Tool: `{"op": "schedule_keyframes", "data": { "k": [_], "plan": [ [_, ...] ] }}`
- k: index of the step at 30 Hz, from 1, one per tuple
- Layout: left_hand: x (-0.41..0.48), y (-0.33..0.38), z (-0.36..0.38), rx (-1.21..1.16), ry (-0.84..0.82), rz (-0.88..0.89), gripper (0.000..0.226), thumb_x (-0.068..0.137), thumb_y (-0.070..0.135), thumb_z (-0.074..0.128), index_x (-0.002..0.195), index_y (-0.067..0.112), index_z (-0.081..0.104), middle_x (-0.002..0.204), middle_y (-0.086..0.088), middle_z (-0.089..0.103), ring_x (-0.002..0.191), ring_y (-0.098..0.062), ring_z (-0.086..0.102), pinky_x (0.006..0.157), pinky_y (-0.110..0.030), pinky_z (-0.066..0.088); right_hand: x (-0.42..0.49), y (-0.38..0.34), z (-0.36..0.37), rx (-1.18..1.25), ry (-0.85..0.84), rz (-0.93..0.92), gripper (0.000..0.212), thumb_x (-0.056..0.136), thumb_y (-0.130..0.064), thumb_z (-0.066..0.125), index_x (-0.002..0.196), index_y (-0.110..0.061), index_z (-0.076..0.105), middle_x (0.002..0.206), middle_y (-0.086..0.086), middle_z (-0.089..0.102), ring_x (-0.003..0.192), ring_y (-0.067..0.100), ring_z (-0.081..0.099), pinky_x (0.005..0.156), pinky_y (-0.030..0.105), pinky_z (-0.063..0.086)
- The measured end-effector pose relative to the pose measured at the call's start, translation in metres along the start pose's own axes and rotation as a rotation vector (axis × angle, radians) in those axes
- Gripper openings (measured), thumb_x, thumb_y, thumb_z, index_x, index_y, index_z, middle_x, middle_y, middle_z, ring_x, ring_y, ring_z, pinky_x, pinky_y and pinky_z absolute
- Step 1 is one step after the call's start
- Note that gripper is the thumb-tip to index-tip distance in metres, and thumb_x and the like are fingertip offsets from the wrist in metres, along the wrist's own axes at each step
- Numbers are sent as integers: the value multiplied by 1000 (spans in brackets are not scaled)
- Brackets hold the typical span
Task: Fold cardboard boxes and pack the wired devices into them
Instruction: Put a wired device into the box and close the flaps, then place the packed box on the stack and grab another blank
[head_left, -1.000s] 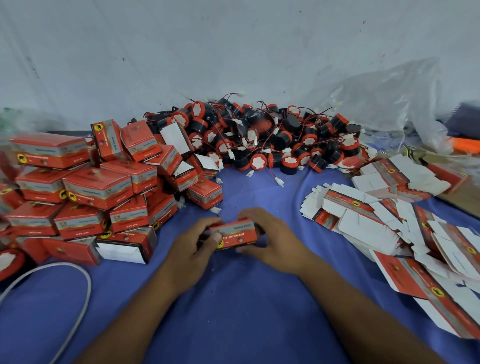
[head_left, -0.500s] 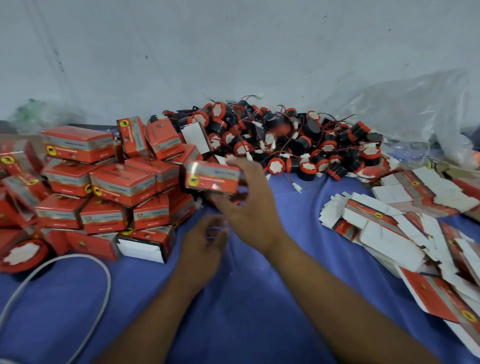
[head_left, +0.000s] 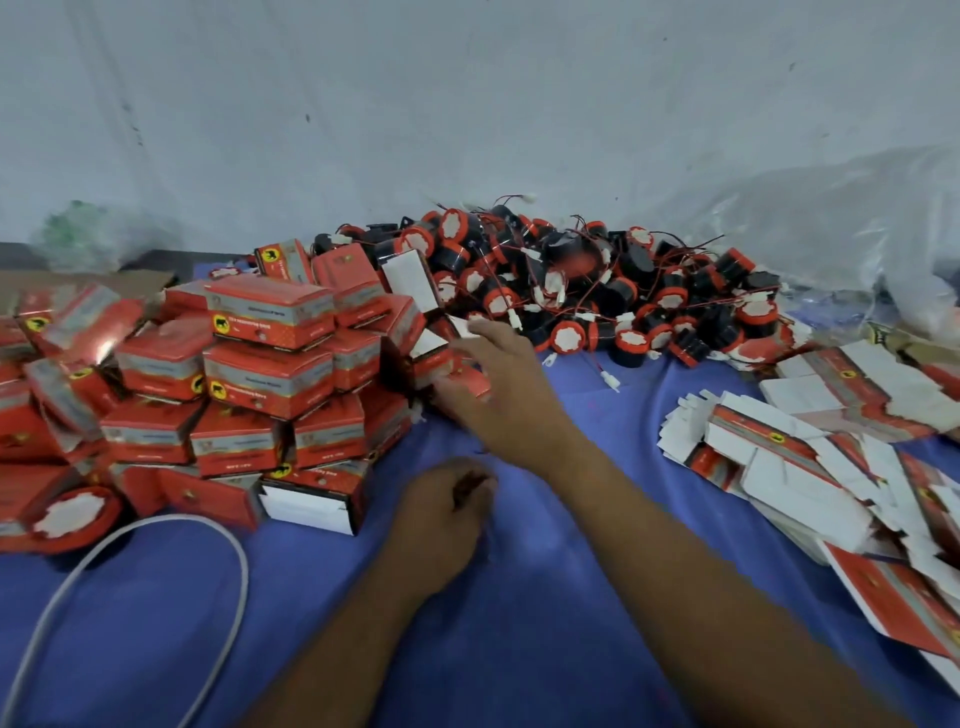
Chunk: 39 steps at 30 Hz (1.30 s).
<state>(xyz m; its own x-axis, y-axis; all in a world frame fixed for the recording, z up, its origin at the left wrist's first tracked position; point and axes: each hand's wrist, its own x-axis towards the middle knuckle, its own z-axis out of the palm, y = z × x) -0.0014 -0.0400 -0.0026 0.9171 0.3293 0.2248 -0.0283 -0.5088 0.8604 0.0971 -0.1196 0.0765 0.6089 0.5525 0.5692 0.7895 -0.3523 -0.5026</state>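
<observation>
On the cloth (head_left: 519, 613) we have folded boxes (head_left: 260, 374) stacked at left, the heap of wired devices (head_left: 582, 296) behind them toward the wall (head_left: 467, 104), flat box blanks (head_left: 789, 467) at right, and a cable (head_left: 236, 577) before the boxes.

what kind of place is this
Likely a small hand-packing workbench: a pile of packed red boxes, a heap of loose wired devices and flat unfolded cartons lie on a blue cloth.

Your folded boxes (head_left: 270, 382) are red with grey bands; the wired devices (head_left: 566, 335) black and red-orange; the desk (head_left: 545, 597) cloth blue.
</observation>
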Motion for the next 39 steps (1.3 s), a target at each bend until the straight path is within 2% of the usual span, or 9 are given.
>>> {"op": "schedule_keyframes", "data": {
  "k": [5, 7, 10, 15, 20, 26, 30, 35, 39],
  "plan": [
    [-4, 0, 2, -25, -41, 49, 12, 98, 17, 59, 90, 15, 68, 83, 2, 68, 77, -10, 62, 76, -32, 51, -67, 128, -118, -727, -161, 742, 90, 82, -43, 76, 153, -14, 28, 160, 21, 20, 147, 40, 21, 113, 47, 29],
    [-4, 1, 2, -12, -31, 51, 13, 97, 16, 60, 88, 15, 68, 81, 1, 68, 76, -12, 61, 74, -31, 50, -88, 160, -150, -820, -197, 856, 85, 86, -49, 70, 151, -12, 30, 157, 18, 32, 142, 38, 34, 111, 47, 36],
    [-4, 2, 4, -10, -50, 31, 13, 97, 15, 60, 88, 11, 68, 81, -4, 68, 77, -16, 62, 76, -34, 49, -108, 176, -152, -848, -200, 807, 33, 102, -25, 50, 128, -7, 60, 128, 16, 63, 117, 33, 61, 101, 42, 47],
    [-6, 2, 1, 54, -34, 53, 11, 96, 15, 62, 90, 18, 70, 86, 6, 70, 82, -7, 63, 77, -25, 51, -107, 159, -147, -891, 112, 678, 9, 85, -4, 61, 79, -7, 68, 68, 15, 64, 62, 35, 62, 57, 31, 38],
    [-4, 0, 3, 72, -19, 52, 16, 96, 17, 62, 86, 28, 68, 89, 16, 68, 85, -4, 63, 75, -20, 52, -100, 132, -144, -873, -105, 664, 20, 101, -15, 50, 97, -8, 68, 94, 14, 70, 87, 31, 67, 71, 34, 46],
    [-1, 13, 2, -262, -6, -5, 28, 98, 44, 54, 122, 32, 62, 112, 17, 71, 99, -5, 69, 87, -30, 55, -83, 49, -119, -236, 350, 48, 28, 95, -8, 55, 117, -7, 71, 112, 9, 74, 99, 24, 68, 82, 32, 53],
    [-3, 30, -3, -1093, -18, -242, 55, 85, 67, 47, 114, 29, 73, 115, -5, 73, 100, -22, 72, 75, -35, 59, -103, 12, -50, 83, -143, -199, 38, 92, -19, 71, 123, 4, 66, 136, 22, 58, 129, 26, 51, 112, 27, 38],
    [-12, 33, -10, -1267, -53, -299, 56, 82, 66, 53, 113, 25, 75, 124, -10, 69, 109, -27, 69, 76, -40, 59, -105, 15, -24, 190, -158, 159, 81, 82, -50, 76, 148, -23, 37, 161, -1, 23, 149, 11, 17, 123, 33, 18],
    [-22, 46, 6, -1185, -193, -156, 67, 67, 70, 75, 118, 26, 73, 125, -7, 68, 115, -23, 66, 83, -34, 58, -100, 18, -31, 591, -193, 213, 73, 83, -34, 81, 138, -50, 36, 135, -20, 54, 129, 5, 51, 107, 26, 44]
  ]
}}
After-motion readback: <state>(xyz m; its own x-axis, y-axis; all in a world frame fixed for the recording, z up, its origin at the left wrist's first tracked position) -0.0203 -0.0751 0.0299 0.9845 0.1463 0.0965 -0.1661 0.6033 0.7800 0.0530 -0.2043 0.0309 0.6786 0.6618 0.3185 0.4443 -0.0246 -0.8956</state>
